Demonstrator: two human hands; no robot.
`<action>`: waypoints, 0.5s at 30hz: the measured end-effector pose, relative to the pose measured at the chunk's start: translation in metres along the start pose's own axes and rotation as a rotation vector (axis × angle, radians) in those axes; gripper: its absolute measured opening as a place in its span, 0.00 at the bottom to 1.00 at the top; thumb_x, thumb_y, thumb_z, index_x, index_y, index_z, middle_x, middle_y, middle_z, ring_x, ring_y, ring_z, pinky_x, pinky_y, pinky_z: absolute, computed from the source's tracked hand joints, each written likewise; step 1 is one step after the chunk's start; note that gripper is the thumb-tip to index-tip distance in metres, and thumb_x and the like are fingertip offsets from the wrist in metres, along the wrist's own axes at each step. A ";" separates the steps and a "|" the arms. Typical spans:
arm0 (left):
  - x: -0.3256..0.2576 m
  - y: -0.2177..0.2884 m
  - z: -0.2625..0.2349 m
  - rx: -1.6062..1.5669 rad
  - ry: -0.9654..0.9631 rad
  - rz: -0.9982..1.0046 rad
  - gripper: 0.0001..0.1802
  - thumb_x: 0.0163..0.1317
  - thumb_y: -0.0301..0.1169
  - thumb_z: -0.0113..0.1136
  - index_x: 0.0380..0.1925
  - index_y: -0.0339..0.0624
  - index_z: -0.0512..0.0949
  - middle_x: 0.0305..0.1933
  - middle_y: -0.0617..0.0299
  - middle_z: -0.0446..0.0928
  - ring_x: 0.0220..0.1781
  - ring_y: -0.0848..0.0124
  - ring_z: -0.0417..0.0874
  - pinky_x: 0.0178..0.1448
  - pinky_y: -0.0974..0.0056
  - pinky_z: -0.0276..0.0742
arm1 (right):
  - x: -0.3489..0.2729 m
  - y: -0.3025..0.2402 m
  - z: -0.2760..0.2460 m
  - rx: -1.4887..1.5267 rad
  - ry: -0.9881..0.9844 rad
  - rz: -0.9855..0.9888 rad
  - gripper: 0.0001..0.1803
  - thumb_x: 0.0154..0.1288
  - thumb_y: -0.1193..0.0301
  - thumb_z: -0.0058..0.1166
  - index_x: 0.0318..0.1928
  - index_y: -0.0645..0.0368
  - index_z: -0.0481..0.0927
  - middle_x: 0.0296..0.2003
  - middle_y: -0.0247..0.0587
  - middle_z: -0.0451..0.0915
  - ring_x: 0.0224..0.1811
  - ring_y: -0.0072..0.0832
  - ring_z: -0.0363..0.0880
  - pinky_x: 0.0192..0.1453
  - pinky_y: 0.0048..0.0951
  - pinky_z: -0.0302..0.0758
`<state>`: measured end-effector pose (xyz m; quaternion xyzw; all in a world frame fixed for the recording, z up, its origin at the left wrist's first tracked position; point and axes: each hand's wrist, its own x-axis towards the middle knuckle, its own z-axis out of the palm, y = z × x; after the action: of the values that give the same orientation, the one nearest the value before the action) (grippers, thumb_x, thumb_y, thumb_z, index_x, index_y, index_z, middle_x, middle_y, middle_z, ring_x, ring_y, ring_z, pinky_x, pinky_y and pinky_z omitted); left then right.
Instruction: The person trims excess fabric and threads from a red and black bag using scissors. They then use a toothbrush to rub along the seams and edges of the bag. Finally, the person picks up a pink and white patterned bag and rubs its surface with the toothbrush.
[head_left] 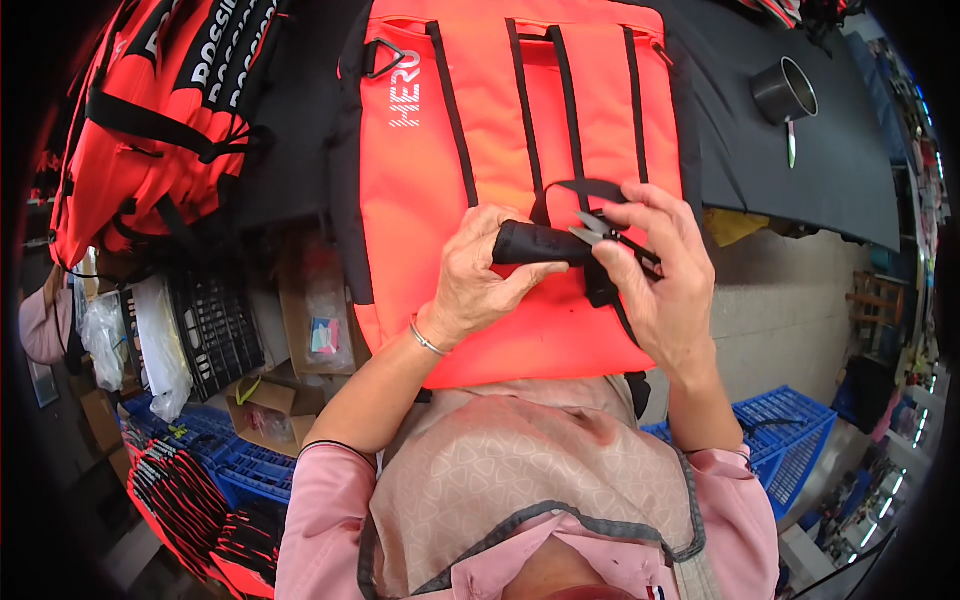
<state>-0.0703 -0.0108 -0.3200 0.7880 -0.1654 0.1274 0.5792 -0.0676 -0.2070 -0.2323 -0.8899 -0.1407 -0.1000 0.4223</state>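
A bright orange-red backpack (410, 250) with black trim lies in front of me, its shoulder straps (485, 110) facing up. My left hand (483, 265) grips a padded black strap piece (540, 243), thumb below and fingers behind it. Thread snips (610, 232) with dark handles sit in my right hand (660, 265), their blades pointing left and touching or just above the end of the black piece. A strip of black webbing (590, 188) loops up beside my right fingers. A dark buckle-like part (600, 290) hangs below the snips.
More orange-red bags (160, 130) are stacked at the left on the black-covered table (830, 170). A metal cup (784, 90) stands at the right, a small blade-like tool (791, 145) beside it. Blue plastic crates (790, 430) and a cardboard box (265, 405) are below the table.
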 end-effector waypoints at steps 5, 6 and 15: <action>0.001 0.000 0.005 0.003 0.020 0.009 0.15 0.45 0.28 0.80 0.35 0.50 0.89 0.36 0.64 0.80 0.40 0.65 0.79 0.47 0.61 0.73 | -0.014 0.008 0.006 -0.038 -0.058 -0.052 0.13 0.59 0.69 0.71 0.40 0.61 0.82 0.34 0.39 0.79 0.28 0.30 0.80 0.29 0.31 0.77; 0.000 0.001 0.005 0.006 0.023 0.014 0.15 0.45 0.28 0.80 0.35 0.49 0.89 0.36 0.64 0.80 0.40 0.65 0.79 0.47 0.60 0.73 | -0.015 0.010 0.005 -0.065 -0.084 -0.041 0.13 0.59 0.69 0.71 0.40 0.61 0.82 0.34 0.39 0.79 0.27 0.30 0.79 0.28 0.31 0.76; -0.018 0.010 -0.034 -0.101 -0.549 0.123 0.17 0.53 0.39 0.77 0.30 0.39 0.81 0.61 0.54 0.79 0.65 0.55 0.76 0.76 0.48 0.61 | -0.002 0.024 -0.013 0.373 -0.213 0.434 0.06 0.66 0.75 0.63 0.40 0.65 0.82 0.28 0.34 0.80 0.30 0.19 0.77 0.37 0.23 0.74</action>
<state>-0.0910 0.0209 -0.3077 0.7518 -0.3695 -0.0641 0.5424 -0.0624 -0.2322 -0.2427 -0.8117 -0.0067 0.1140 0.5727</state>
